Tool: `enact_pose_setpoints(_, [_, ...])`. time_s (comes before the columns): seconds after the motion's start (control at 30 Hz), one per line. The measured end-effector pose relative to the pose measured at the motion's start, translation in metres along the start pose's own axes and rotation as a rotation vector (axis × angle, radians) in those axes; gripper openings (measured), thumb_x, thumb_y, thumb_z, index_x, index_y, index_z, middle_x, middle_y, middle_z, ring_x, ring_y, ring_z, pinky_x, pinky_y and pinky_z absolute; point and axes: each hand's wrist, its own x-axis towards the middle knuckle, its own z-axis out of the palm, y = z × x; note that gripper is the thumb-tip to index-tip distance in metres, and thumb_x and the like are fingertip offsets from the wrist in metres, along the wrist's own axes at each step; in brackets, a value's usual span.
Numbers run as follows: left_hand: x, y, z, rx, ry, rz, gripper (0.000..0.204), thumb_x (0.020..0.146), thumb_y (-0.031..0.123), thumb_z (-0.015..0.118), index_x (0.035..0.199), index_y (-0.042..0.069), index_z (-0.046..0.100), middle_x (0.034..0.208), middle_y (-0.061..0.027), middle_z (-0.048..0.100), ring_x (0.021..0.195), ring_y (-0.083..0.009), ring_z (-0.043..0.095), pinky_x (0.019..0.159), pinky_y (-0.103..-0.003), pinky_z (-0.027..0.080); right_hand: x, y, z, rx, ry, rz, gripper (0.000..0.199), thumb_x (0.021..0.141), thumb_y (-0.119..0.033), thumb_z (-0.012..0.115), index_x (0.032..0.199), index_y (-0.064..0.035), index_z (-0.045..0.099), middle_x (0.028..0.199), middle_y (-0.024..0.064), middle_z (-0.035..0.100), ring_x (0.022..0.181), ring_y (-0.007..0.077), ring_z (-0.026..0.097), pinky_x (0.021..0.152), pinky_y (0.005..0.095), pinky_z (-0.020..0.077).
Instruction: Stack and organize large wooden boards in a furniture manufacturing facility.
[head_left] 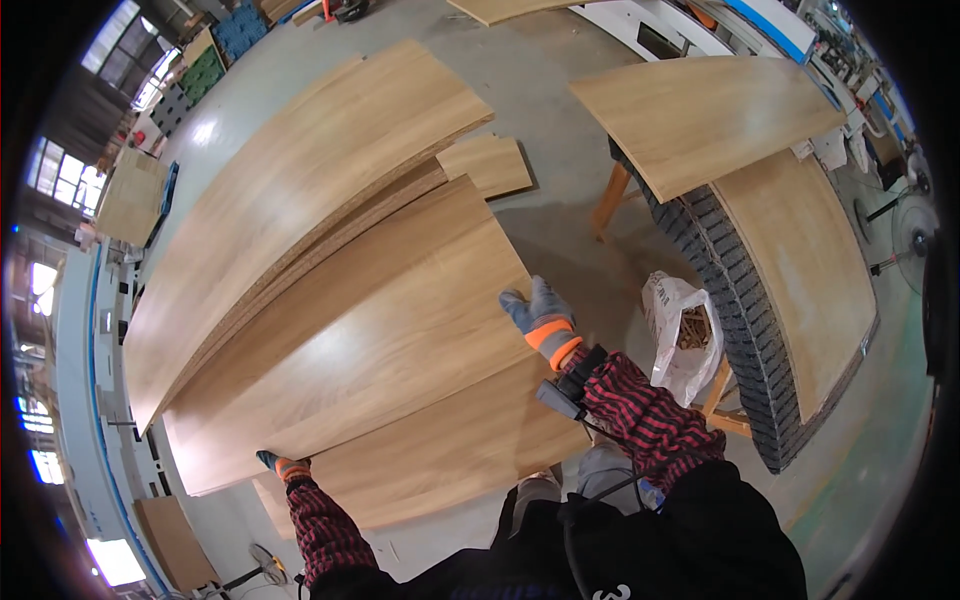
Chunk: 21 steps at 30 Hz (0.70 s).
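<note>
A long wood-grain panel (370, 310) lies in front of me, on top of another panel (440, 450) that shows along its near side. My left hand (285, 466), in a grey and orange work glove, is closed on the near edge of the upper panel toward its left end. At the right end, my right hand (542, 315), gloved alike, grips the panel's corner region, with the fingers partly over the edge. The undersides of the fingers are hidden by the board.
Beyond lies a taller stack of panels (310, 190), with a small board (488, 165) beside it. On the right, a white sack of wooden pieces (685, 335) stands near a dark ribbed-sided bench (760, 350) bearing two panels. A fan (910, 235) stands at the far right.
</note>
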Motion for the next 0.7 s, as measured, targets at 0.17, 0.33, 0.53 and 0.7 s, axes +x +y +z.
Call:
enact_pose_setpoints(0.17, [-0.018, 0.025, 0.008, 0.411, 0.399, -0.141, 0.082, 0.069, 0.073, 0.031, 0.130, 0.019, 0.031, 0.133, -0.0053, 0.034, 0.122, -0.0310, 0.028, 0.095, -0.054, 0.021, 0.003, -0.003, -0.007, 0.033, 0.019, 0.002, 0.054, 0.072, -0.051, 0.056, 0.090, 0.0005, 0.053, 0.085, 0.0219, 0.058, 0.083, 0.0337, 0.057, 0.074, 0.0395, 0.0437])
enact_pose_setpoints(0.33, [-0.087, 0.033, 0.070, 0.928, 0.677, 0.315, 0.076, 0.075, 0.059, 0.043, 0.125, 0.004, 0.034, 0.130, -0.0142, 0.036, 0.120, -0.0308, 0.032, 0.098, -0.041, 0.024, 0.053, 0.153, -0.034, 0.545, -0.158, 0.366, 0.049, 0.082, -0.050, 0.044, 0.067, -0.0057, 0.058, 0.066, 0.0019, 0.054, 0.067, 0.0130, 0.050, 0.064, 0.0308, 0.0442])
enact_pose_setpoints(0.53, [-0.230, -0.085, 0.126, 1.141, 0.484, 1.035, 0.062, 0.082, 0.036, 0.054, 0.124, -0.004, 0.034, 0.127, -0.0210, 0.037, 0.118, -0.0303, 0.035, 0.101, -0.036, 0.025, 0.173, 0.139, -0.173, 1.692, 0.216, 0.439, 0.062, 0.070, -0.054, 0.060, 0.117, -0.0174, 0.044, 0.114, 0.0021, 0.051, 0.103, 0.0189, 0.048, 0.079, 0.0358, 0.0410])
enact_pose_setpoints(0.7, [-0.365, -0.209, 0.184, 0.937, -0.144, 1.121, 0.047, 0.079, 0.012, 0.060, 0.120, -0.003, 0.040, 0.124, -0.0184, 0.041, 0.116, -0.0264, 0.039, 0.098, -0.036, 0.029, 0.203, 0.155, -0.191, 1.415, 0.323, 0.561, 0.057, 0.070, -0.041, 0.066, 0.117, -0.0184, 0.044, 0.114, 0.0017, 0.050, 0.101, 0.0190, 0.048, 0.077, 0.0396, 0.0427])
